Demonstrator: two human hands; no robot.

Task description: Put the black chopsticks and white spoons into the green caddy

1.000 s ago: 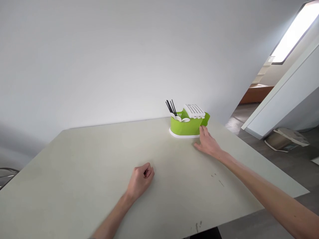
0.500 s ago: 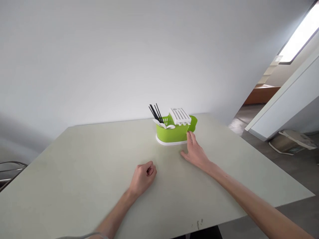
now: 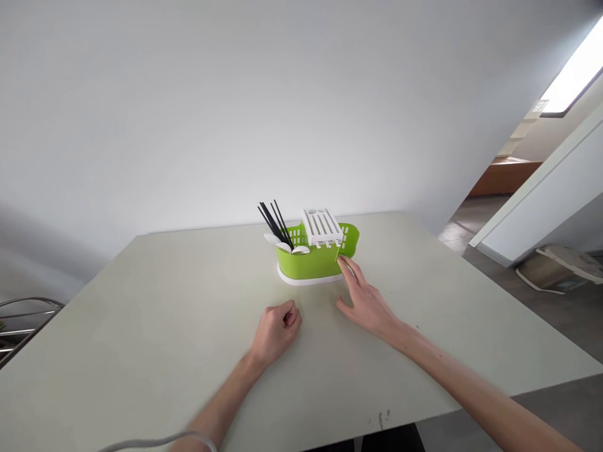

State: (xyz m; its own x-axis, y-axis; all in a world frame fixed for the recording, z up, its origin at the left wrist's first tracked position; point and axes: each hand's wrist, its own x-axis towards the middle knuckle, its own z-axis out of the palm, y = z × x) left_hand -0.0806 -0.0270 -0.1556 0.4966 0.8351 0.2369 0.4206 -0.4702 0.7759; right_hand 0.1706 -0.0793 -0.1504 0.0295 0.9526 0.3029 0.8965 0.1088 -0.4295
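A green utensil holder [image 3: 308, 263] with a white base stands upright toward the back of the table. Black chopsticks [image 3: 276, 225] and several white spoons [image 3: 300, 250] lean in its left end. A white slotted rack [image 3: 322, 227] with small hooks sits across its top. The fingertips of my right hand [image 3: 370, 304] are at the holder's front right side; its fingers are stretched out and its thumb is apart. My left hand [image 3: 277, 329] rests on the table in front of the holder, curled into a loose fist with nothing visible in it.
The pale table [image 3: 188, 301] reaches back to a white wall [image 3: 235, 113]. A grey cable [image 3: 155, 442] crosses my left forearm. Metal chair rails [image 3: 28, 314] show at the left, and a cardboard box [image 3: 553, 270] lies on the floor at the right.
The utensil holder has shifted left and a little nearer to me, with my right hand's fingers at its side. My left hand stays in nearly the same place, still closed.
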